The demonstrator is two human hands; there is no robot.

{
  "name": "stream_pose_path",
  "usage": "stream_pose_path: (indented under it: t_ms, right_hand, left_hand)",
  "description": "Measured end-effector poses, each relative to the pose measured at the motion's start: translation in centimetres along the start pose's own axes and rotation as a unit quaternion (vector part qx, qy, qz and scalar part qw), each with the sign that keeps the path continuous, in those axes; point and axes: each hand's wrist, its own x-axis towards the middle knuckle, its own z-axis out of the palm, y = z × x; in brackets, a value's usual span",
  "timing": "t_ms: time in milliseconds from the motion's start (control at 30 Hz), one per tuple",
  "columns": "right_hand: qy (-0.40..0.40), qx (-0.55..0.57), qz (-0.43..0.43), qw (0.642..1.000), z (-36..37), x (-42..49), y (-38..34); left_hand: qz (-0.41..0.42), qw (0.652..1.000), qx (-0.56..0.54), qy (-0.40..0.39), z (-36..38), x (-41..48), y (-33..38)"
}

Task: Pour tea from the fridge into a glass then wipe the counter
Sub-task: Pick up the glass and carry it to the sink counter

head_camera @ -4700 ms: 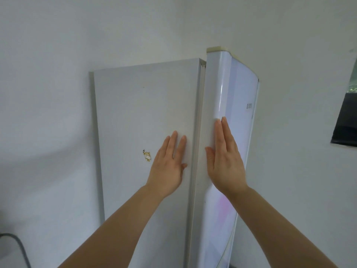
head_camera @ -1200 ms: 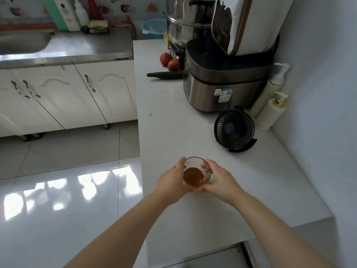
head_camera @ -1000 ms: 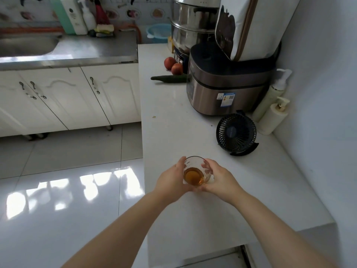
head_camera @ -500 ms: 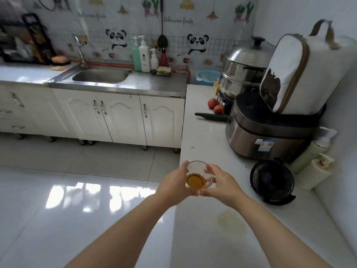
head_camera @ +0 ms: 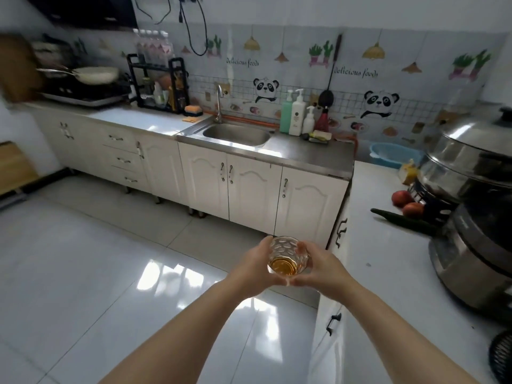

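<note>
A white counter [head_camera: 388, 273] is seen at right; a glass [head_camera: 288, 256] of tea [head_camera: 284, 266] is gripped between curled fingers of left hand [head_camera: 253, 268] and right hand [head_camera: 322, 268], clear of the surface.

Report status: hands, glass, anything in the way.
Left hand, right hand: both gripping glass. Tea in bottom, held over floor beside white counter. Nothing in contact; cucumber well clear on counter.

Bright daylight glares off the glossy floor [head_camera: 171, 275], while the wide-angle edges bend and the left side blurs
</note>
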Motion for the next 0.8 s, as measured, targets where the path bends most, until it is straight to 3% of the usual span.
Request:
stream_pose_path:
  t_ms: [400, 800]
  right_hand:
    - [-0.049, 0.002, -0.058, 0.997, 12.7, 18.8, -12.9]
    - [-0.092, -0.023, -0.107, 0.99, 19.5, 37.9, -21.7]
  left_hand:
    - [-0.03, 0.998, 0.029, 0.045, -19.3, 6.5, -14.5]
    - [-0.085, 0.992, 0.049, 0.082, -33.3, 16.5, -25.3]
